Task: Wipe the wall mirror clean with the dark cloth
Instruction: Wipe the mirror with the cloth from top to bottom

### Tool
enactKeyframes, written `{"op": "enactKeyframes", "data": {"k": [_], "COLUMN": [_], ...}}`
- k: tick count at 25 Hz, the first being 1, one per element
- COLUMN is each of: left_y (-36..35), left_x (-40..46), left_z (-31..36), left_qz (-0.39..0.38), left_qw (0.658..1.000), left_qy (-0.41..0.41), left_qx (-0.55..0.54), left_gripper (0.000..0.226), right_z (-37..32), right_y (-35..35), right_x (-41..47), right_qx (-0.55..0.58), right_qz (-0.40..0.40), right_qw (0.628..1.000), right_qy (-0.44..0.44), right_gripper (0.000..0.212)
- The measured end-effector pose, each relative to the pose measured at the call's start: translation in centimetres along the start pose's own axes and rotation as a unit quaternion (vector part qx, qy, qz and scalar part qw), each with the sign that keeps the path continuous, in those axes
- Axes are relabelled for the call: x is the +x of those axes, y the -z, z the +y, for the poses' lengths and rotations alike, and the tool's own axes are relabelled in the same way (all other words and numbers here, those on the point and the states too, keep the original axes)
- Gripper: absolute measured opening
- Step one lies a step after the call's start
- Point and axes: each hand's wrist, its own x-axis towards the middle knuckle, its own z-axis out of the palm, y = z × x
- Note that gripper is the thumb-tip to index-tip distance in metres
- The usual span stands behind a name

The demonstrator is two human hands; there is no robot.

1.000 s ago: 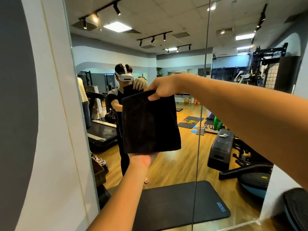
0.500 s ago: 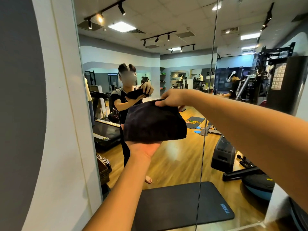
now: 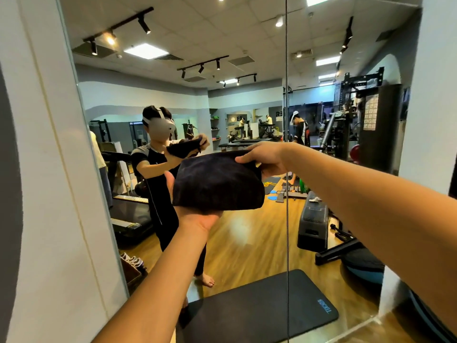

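The wall mirror fills the view ahead, split by a vertical seam right of centre. A dark cloth, folded over into a thick bundle, is held in front of the glass, apart from it as far as I can tell. My left hand supports the cloth from below, palm up, fingers hidden under it. My right hand pinches the cloth's upper right edge between thumb and fingers. The mirror shows my reflection holding the same cloth.
A white wall and a pillar edge border the mirror on the left; another white wall section stands at the right. Reflected in the glass are a black floor mat, a treadmill, a wooden floor, gym machines and other people.
The cloth hung flat and open a second ago; it is now folded over into a bundle. My right hand came down with the top edge, and my head view tilted upward.
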Motion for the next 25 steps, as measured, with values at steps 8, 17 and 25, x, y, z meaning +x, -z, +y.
{"op": "enactKeyframes", "data": {"k": [8,17,25], "left_y": [-3.8,-14.1,-22.3], "left_x": [8.6,18.8,26.8], "left_z": [-0.7,-10.0,-15.7], "left_qz": [-0.012,-0.040,-0.021], "left_qw": [0.916,0.711,0.624], "left_qy": [0.072,-0.300,-0.397], "left_qx": [0.394,0.635,0.673], "left_gripper": [0.041,0.030,0.051], "right_z": [0.4,2.6,2.8], "right_y": [7.1,21.0,31.7], "right_x": [-0.1,2.9,6.7], "right_qx": [0.020,-0.075,-0.045], "right_qz": [0.174,0.358,0.441], "right_qw": [0.978,0.887,0.810], "right_qy": [0.115,0.283,0.385], "right_gripper": [0.050,0.040,0.024]}}
